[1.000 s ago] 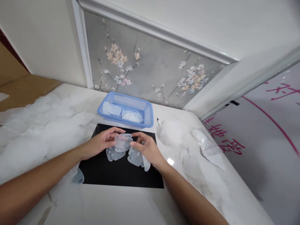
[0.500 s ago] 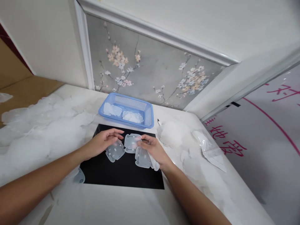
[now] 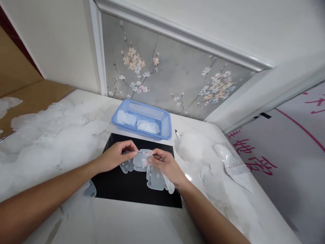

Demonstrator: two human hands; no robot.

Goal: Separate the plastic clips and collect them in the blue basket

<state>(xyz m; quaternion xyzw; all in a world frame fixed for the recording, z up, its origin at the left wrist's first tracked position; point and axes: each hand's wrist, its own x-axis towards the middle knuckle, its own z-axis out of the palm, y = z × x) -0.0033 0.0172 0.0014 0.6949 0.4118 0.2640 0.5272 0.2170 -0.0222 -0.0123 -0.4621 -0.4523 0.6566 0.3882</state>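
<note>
Between my hands is a translucent, roughly square plastic piece (image 3: 142, 160) with rounded, notched edges and small dots. My left hand (image 3: 118, 156) pinches its left edge between thumb and fingertips. Fingers of my right hand (image 3: 166, 164) grip its right edge. More such pieces (image 3: 155, 178) hang below my right palm, seemingly held by the same hand. Another translucent piece (image 3: 127, 166) shows behind the left fingers, partly covered. All this is above a black sheet (image 3: 122, 189) on the marbled table.
A blue plastic basket (image 3: 166, 123) beyond the sheet holds two small stacks of pieces. A large heap of translucent pieces (image 3: 56, 135) spreads on the left. Another pile (image 3: 189, 145) and a clear plastic bag (image 3: 236, 171) lie on the right. A loose piece (image 3: 90, 189) overlaps the sheet's left corner.
My left hand has moved right and closed from an open pose onto the left edge of the piece in my right hand. The view has shifted slightly.
</note>
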